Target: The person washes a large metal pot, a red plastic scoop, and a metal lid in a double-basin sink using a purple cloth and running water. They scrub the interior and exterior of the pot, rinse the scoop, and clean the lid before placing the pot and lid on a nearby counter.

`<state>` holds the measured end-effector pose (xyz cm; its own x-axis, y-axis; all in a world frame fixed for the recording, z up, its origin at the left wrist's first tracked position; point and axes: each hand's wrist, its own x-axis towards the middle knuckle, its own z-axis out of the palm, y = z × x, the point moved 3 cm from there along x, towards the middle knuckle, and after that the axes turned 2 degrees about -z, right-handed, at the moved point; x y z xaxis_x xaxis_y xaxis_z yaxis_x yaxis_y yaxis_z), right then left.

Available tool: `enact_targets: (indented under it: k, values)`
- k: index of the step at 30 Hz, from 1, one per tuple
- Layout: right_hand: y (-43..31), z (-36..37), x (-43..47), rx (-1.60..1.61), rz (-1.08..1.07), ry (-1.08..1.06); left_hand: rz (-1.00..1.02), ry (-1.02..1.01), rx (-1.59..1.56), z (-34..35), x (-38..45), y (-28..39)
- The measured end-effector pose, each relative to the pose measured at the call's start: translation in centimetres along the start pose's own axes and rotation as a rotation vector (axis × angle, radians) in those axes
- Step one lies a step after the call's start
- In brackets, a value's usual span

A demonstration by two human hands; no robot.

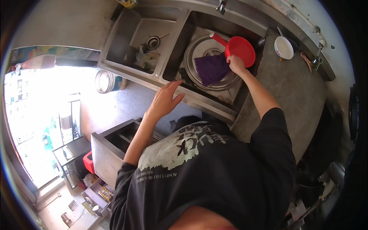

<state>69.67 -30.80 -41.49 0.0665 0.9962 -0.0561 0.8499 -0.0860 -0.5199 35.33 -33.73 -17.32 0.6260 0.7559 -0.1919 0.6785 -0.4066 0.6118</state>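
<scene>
My right hand grips the near edge of a red plastic dipper over the right basin of a stainless steel sink. The dipper's handle points up and left. Against the fingers lies a purple cloth; whether they pinch it too is hard to tell. Cloth and dipper cover part of a large round metal lid in that basin. With fingers apart and nothing held, my left hand hovers by the sink's front rim.
Food scraps and a drain show in the left basin. A faucet stands behind the right one. On the right counter are a white bowl and a pink-handled tool. A bucket and a metal cabinet stand to the left.
</scene>
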Motion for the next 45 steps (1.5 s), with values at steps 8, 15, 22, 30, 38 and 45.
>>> enact_targets:
  k: [8, 15, 22, 30, 38, 45]
  values:
    - [-5.7, -7.4, 1.0, -0.138, -0.133, -0.288, 0.523, 0.163, 0.301, 4.0, 14.5, -0.9]
    - [-13.5, -9.6, 1.8, -0.248, -0.204, -0.212, 0.238, -0.444, 0.386, 8.2, 19.6, -4.7]
    - [-8.6, -7.1, 0.3, 0.255, 0.209, 0.919, -0.410, -0.900, -0.803, 8.1, 17.1, -9.7]
    - [-10.8, 10.5, -3.3, -0.093, 0.275, -0.032, -0.475, -0.615, -1.198, 4.3, 15.5, -11.4]
    - [-5.8, 12.1, 0.2, -0.065, 0.299, -0.333, -0.540, -0.547, -1.153, 3.8, 16.4, -11.2]
    - [1.1, 3.2, 1.5, 1.287, 0.705, 0.375, -0.500, -0.506, -1.065, 4.8, 18.9, -9.9]
